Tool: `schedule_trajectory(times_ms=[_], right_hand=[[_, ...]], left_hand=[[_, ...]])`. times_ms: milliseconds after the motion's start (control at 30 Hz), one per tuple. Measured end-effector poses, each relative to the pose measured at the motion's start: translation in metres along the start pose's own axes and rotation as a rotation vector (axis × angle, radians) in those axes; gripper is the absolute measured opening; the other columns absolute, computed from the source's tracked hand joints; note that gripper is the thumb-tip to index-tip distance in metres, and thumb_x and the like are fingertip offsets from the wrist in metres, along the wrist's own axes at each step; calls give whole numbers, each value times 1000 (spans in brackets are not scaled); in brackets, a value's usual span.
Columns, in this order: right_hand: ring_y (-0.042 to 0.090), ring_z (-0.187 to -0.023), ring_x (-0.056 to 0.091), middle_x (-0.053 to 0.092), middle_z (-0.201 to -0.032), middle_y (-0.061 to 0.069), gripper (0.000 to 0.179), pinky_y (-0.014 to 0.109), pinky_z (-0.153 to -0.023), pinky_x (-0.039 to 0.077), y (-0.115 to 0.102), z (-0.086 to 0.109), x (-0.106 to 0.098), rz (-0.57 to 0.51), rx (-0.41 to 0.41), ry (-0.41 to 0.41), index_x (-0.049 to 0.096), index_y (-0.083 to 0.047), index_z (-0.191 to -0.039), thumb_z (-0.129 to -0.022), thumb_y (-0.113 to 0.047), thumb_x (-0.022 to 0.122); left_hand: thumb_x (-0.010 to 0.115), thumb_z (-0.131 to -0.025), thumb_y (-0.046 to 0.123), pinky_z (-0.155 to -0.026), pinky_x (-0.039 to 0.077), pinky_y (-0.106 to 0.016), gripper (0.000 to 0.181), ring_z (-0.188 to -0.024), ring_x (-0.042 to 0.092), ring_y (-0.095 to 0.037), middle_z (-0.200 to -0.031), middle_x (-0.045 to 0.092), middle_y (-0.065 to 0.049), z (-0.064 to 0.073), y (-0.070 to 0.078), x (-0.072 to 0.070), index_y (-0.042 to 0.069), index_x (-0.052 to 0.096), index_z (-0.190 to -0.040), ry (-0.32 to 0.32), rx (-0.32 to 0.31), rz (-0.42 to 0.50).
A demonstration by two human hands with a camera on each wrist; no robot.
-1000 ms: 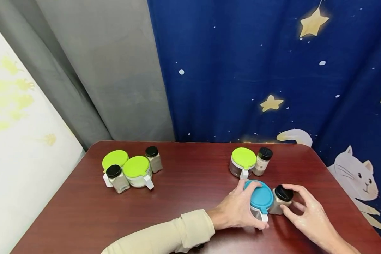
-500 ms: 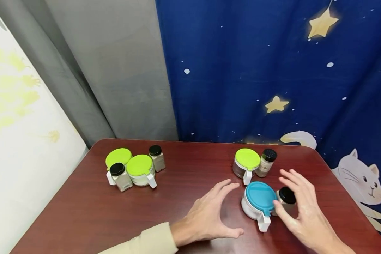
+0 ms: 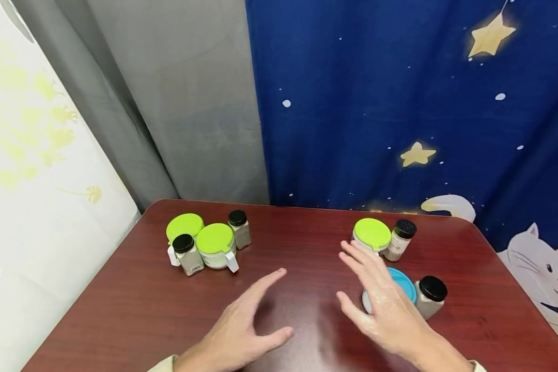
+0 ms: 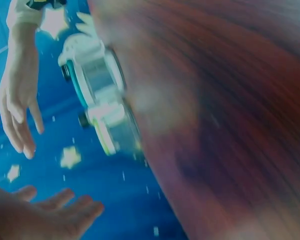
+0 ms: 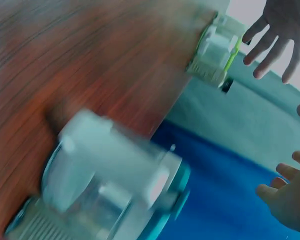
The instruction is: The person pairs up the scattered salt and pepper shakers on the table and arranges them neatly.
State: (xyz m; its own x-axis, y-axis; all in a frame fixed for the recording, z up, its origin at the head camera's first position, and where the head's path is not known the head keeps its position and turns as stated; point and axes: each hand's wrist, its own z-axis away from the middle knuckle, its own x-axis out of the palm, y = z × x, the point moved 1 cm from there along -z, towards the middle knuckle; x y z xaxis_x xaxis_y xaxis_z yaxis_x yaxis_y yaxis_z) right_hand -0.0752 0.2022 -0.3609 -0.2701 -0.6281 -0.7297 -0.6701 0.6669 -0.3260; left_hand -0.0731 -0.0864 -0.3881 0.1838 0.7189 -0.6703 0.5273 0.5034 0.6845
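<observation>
My left hand [image 3: 234, 325] is held over the front middle of the table, fingers spread and thumb apart, holding nothing. Nothing is in my right hand [image 3: 386, 305] either; its fingers are stretched out, and in the head view it overlaps a blue-lidded seasoning jar [image 3: 403, 284], hiding most of it. Right beside that jar stands a square spice bottle [image 3: 430, 298] with a black cap. In the right wrist view the blue-lidded jar's clear body and white handle [image 5: 125, 155] show, blurred. Behind them are a green-lidded jar [image 3: 372, 233] and a round black-capped shaker [image 3: 400, 242].
On the table's [image 3: 293, 243] left side stand two green-lidded jars, one behind [image 3: 184, 226] and one in front [image 3: 215, 240], both with white handles. Close to them are two black-capped spice bottles, a front one [image 3: 189, 257] and a rear one [image 3: 240, 231]. Curtains [image 3: 204, 103] hang behind the table.
My left hand has let go of the blue-lidded jar and moved left. My right hand has released the spice bottle beside it and moved left, now in front of the jar.
</observation>
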Motion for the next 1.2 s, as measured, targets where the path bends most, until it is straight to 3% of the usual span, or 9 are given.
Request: schedule_trajectory(times_ms=[200, 367, 600, 733, 800, 900, 1000, 1067, 1200], right_hand=[[23, -146, 32, 36, -160, 0, 70, 36, -112, 35, -24, -17, 38, -23, 41, -67, 44, -14, -153, -91, -28, 72], [16, -147, 30, 36, -159, -4, 68, 43, -108, 40, -55, -53, 79, -114, 55, -164, 45, -15, -153, -92, -30, 71], [13, -146, 30, 40, -157, -1, 64, 36, -111, 36, -84, -107, 129, -120, 20, -272, 45, -14, -153, -94, -33, 64], [18, -147, 30, 36, -161, -1, 70, 35, -115, 29, -95, -130, 160, 28, -82, -367, 43, -15, -155, -92, -30, 69], [20, -149, 28, 31, -163, -2, 74, 38, -116, 27, -101, -140, 176, 131, -143, -416, 40, -17, -157, -91, -30, 70], [21, -150, 24, 26, -165, -4, 78, 43, -116, 29, -107, -154, 199, 223, -189, -449, 34, -20, -160, -92, -32, 70], [21, -149, 25, 26, -165, -4, 79, 43, -115, 29, -109, -162, 219, 247, -168, -445, 30, -21, -161, -93, -35, 69], [22, -147, 29, 29, -163, -2, 80, 41, -115, 28, -108, -163, 229, 253, -151, -424, 32, -18, -161, -92, -36, 69], [20, -137, 36, 36, -153, 0, 73, 40, -114, 27, -108, -160, 236, 219, -135, -365, 42, -16, -153, -89, -34, 73]], left_hand=[[78, -89, 7, -114, 28, -28, 80, -143, 38, -24, -157, 42, -6, 13, -27, -58, 11, 35, -157, 49, 219, 186], [55, -87, -24, -113, 32, -35, 64, -141, 41, -33, -148, 44, -31, 7, -66, -112, -13, 38, -147, 161, 329, 462], [42, -103, -10, -107, 40, -37, 35, -135, 49, -28, -141, 54, -27, 2, -135, -160, -22, 43, -136, 254, 158, 632], [45, -107, 0, -104, 43, -32, 36, -132, 53, -23, -139, 59, -18, -8, -173, -174, -20, 45, -137, 353, 72, 689], [48, -107, 4, -103, 43, -28, 37, -130, 54, -18, -138, 61, -14, -16, -189, -174, -15, 48, -138, 425, 14, 684], [50, -108, 12, -94, 47, -21, 38, -117, 59, -12, -140, 59, -6, -30, -207, -170, -3, 53, -143, 443, -137, 520], [44, -110, 19, -95, 43, -25, 41, -123, 53, -17, -151, 48, -9, -42, -216, -166, 2, 52, -147, 279, -224, 285], [40, -111, 21, -103, 38, -35, 42, -133, 45, -28, -156, 39, -16, -47, -218, -164, 2, 53, -146, 159, -223, 147], [38, -112, 22, -112, 23, -55, 42, -147, 24, -39, -158, 34, -21, -45, -215, -169, -1, 57, -141, 48, -202, 54]])
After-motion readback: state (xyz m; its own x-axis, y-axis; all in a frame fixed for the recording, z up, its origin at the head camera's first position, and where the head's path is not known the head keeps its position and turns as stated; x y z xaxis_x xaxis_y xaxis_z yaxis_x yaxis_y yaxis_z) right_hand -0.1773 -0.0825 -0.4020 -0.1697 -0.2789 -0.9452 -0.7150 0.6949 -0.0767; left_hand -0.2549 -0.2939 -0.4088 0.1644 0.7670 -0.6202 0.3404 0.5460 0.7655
